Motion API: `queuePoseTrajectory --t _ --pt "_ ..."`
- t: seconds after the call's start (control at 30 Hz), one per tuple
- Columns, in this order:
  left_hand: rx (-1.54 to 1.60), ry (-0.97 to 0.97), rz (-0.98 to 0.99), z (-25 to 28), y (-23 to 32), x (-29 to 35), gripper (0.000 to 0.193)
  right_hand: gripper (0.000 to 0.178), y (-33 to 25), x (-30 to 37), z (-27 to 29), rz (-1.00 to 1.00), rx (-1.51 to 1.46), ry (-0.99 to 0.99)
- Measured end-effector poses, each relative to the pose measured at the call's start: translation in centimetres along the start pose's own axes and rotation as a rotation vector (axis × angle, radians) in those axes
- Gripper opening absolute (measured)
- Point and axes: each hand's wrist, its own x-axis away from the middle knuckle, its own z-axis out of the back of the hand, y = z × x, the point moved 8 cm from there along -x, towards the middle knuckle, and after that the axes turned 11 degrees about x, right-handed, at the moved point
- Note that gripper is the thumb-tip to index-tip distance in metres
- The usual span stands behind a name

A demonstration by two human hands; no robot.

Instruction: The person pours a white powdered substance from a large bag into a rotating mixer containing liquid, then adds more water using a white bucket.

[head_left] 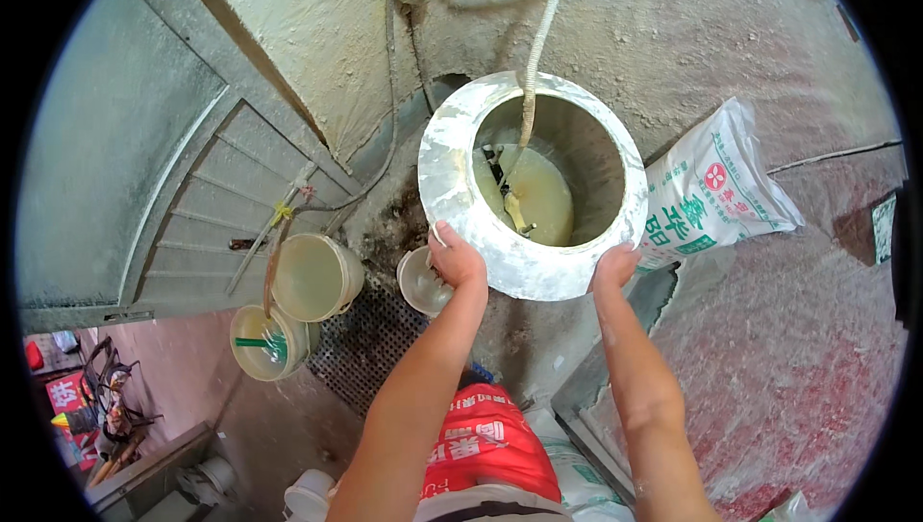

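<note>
A big round metal drum (452,176) with a broad, white-streaked rim stands in front of me, its mouth facing up. Cloudy yellowish liquid (548,195) lies inside it. My left hand (457,258) grips the near left edge of the rim, with the thumb on top and the fingers partly hidden beneath. At the near right edge, my right hand (615,265) is closed round the rim. A pale hose (543,37) hangs from above into the drum, where a dark fitting (496,166) shows near the liquid.
Right of the drum leans a printed white sack (721,186) against the wall. A small white bucket (423,282) stands by my left wrist. Two larger pails (312,277) of cloudy liquid are farther left, near a grey door (115,137). A perforated black mat (365,344) covers the floor.
</note>
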Motion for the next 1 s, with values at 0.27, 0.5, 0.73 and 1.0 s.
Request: queuePoseTrajectory --t 0.27,0.5,0.73,1.0 --pt "-0.096 0.079 -0.019 0.2 0.5 -0.2 0.06 0.047 0.2 -0.4 -0.8 0.019 0.06 -0.002" --pt "-0.153 0.071 0.016 0.4 1.5 0.6 0.061 0.045 -1.0 0.6 0.6 0.046 0.03 0.034" --pt "-0.156 0.101 -0.037 0.4 1.0 0.3 0.063 0.043 -0.9 0.4 0.5 0.037 0.059 0.043" --pt "-0.171 0.073 0.036 0.1 1.2 1.1 0.065 0.045 -0.2 -0.2 0.3 0.022 0.052 0.057"
